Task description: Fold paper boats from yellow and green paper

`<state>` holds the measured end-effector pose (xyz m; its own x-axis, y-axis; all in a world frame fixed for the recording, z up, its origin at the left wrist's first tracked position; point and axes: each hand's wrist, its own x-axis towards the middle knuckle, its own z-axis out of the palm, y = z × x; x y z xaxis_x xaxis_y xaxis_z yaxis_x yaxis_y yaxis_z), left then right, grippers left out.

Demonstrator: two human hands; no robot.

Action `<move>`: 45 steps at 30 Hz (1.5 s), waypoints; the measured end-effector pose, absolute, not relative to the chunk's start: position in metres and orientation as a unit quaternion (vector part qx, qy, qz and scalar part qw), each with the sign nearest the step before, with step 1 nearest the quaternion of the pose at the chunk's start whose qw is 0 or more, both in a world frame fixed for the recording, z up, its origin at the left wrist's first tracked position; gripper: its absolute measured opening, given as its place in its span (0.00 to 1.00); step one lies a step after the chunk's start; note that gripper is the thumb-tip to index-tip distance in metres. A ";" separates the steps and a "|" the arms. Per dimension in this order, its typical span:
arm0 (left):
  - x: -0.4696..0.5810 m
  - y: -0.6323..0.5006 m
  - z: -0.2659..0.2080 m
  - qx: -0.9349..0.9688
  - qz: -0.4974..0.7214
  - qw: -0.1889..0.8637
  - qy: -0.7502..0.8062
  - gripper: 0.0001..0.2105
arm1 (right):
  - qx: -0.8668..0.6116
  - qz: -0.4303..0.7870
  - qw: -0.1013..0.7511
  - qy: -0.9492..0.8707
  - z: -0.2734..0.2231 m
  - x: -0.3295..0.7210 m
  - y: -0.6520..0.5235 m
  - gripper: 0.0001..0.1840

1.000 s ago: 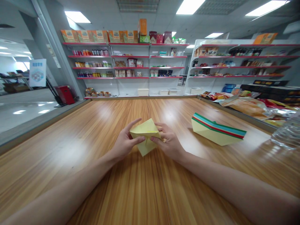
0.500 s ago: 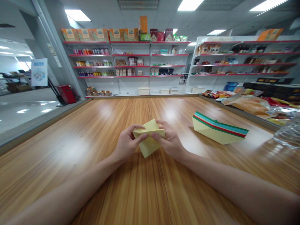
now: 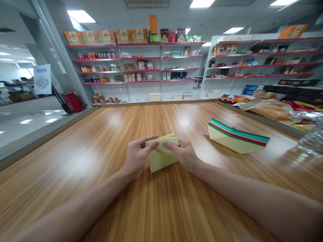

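Observation:
A folded sheet of pale yellow paper (image 3: 161, 158) is held upright over the middle of the wooden table (image 3: 141, 205). My left hand (image 3: 138, 153) pinches its left upper edge, the thumb on the near face and the fingers behind. On the right upper edge my right hand (image 3: 186, 153) grips the same way, most of its fingers hidden by the paper. The two thumbs lie a little apart near the top, where layers of the fold stand slightly open. To the right rests a folded paper boat (image 3: 233, 141), pale yellow with green, blue and red bands along its rim.
A clear plastic object (image 3: 311, 143) stands at the table's right edge. Beyond that edge lie packaged snacks (image 3: 270, 109) and dark boxes (image 3: 292, 94). Stocked shelves (image 3: 141, 70) line the back, and a red case (image 3: 72, 102) stands on the floor at left.
The yellow paper has gone from a spread, diamond-like shape to a flatter, squarer one, its raised back point lowered. My right fingers have come down behind it. The boat has stayed in place.

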<state>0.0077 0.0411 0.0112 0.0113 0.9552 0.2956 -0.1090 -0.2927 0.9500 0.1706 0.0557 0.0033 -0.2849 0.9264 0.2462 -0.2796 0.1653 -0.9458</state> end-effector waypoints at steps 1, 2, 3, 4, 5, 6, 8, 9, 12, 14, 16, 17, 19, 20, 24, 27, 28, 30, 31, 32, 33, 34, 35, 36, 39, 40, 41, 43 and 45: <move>0.008 0.041 0.011 0.550 0.587 0.451 0.387 0.14 | -0.293 0.583 0.521 -0.551 0.003 0.171 0.056 0.15; 0.008 0.040 0.011 0.553 0.586 0.449 0.387 0.14 | -0.295 0.588 0.518 -0.547 0.003 0.171 0.057 0.15; 0.007 0.040 0.011 0.556 0.584 0.448 0.386 0.14 | -0.297 0.592 0.516 -0.543 0.003 0.172 0.057 0.15; 0.007 0.040 0.011 0.562 0.581 0.447 0.384 0.14 | -0.299 0.597 0.513 -0.540 0.003 0.172 0.058 0.15; 0.006 0.040 0.010 0.570 0.578 0.443 0.380 0.14 | -0.300 0.603 0.509 -0.535 0.002 0.173 0.058 0.16; 0.005 0.041 0.009 0.581 0.572 0.437 0.378 0.14 | -0.300 0.610 0.506 -0.531 0.001 0.174 0.059 0.16; 0.004 0.042 0.008 0.602 0.565 0.417 0.379 0.13 | -0.296 0.618 0.500 -0.530 0.000 0.174 0.059 0.17; 0.003 0.043 0.007 0.605 0.567 0.408 0.383 0.11 | -0.293 0.615 0.501 -0.534 0.000 0.175 0.059 0.17; 0.002 0.047 0.004 0.583 0.585 0.398 0.399 0.09 | -0.291 0.556 0.530 -0.570 -0.001 0.174 0.058 0.17; 0.002 0.049 0.003 0.571 0.588 0.404 0.407 0.10 | -0.297 0.489 0.555 -0.604 0.000 0.174 0.057 0.15; 0.001 0.049 0.004 0.573 0.584 0.402 0.412 0.10 | -0.306 0.438 0.569 -0.626 0.001 0.173 0.056 0.15; 0.001 0.048 0.004 0.577 0.582 0.395 0.415 0.11 | -0.311 0.429 0.570 -0.629 0.001 0.173 0.056 0.15; 0.000 0.046 0.005 0.593 0.579 0.369 0.421 0.11 | -0.320 0.440 0.567 -0.619 0.001 0.174 0.056 0.17; 0.000 0.045 0.006 0.605 0.576 0.350 0.423 0.11 | -0.326 0.452 0.564 -0.609 0.001 0.174 0.056 0.19; -0.003 0.042 0.005 0.649 0.563 0.280 0.429 0.12 | -0.330 0.472 0.568 -0.588 0.001 0.175 0.056 0.18; -0.002 0.044 0.004 0.654 0.555 0.309 0.411 0.10 | -0.320 0.503 0.560 -0.576 0.002 0.175 0.056 0.17; -0.001 0.045 0.004 0.651 0.555 0.332 0.398 0.11 | -0.318 0.522 0.550 -0.569 0.003 0.175 0.055 0.17; 0.001 0.046 0.005 0.636 0.558 0.369 0.385 0.13 | -0.322 0.551 0.531 -0.558 0.004 0.176 0.055 0.19; 0.002 0.046 0.005 0.625 0.560 0.379 0.390 0.12 | -0.329 0.554 0.527 -0.553 0.004 0.176 0.054 0.19; 0.003 0.046 0.006 0.613 0.562 0.385 0.400 0.12 | -0.339 0.553 0.527 -0.550 0.004 0.176 0.054 0.20; 0.003 0.045 0.007 0.602 0.565 0.389 0.409 0.11 | -0.350 0.549 0.527 -0.546 0.005 0.176 0.054 0.20; 0.004 0.044 0.007 0.594 0.566 0.394 0.415 0.11 | -0.360 0.546 0.527 -0.543 0.005 0.176 0.054 0.21; 0.004 0.043 0.008 0.588 0.568 0.398 0.417 0.10 | -0.365 0.545 0.527 -0.540 0.005 0.176 0.054 0.21; 0.004 0.041 0.008 0.586 0.569 0.400 0.415 0.10 | -0.365 0.548 0.526 -0.538 0.005 0.176 0.054 0.22; 0.004 0.037 0.009 0.587 0.576 0.395 0.409 0.09 | -0.358 0.557 0.524 -0.536 0.005 0.176 0.054 0.22; 0.004 0.036 0.010 0.589 0.577 0.392 0.408 0.08 | -0.356 0.556 0.524 -0.538 0.005 0.175 0.054 0.22; 0.003 0.035 0.010 0.590 0.580 0.387 0.407 0.08 | -0.355 0.554 0.524 -0.541 0.005 0.175 0.054 0.23; 0.003 0.035 0.010 0.592 0.582 0.383 0.405 0.09 | -0.355 0.543 0.526 -0.550 0.005 0.176 0.054 0.23; 0.003 0.037 0.011 0.593 0.569 0.406 0.399 0.10 | -0.362 0.523 0.529 -0.561 0.004 0.178 0.054 0.22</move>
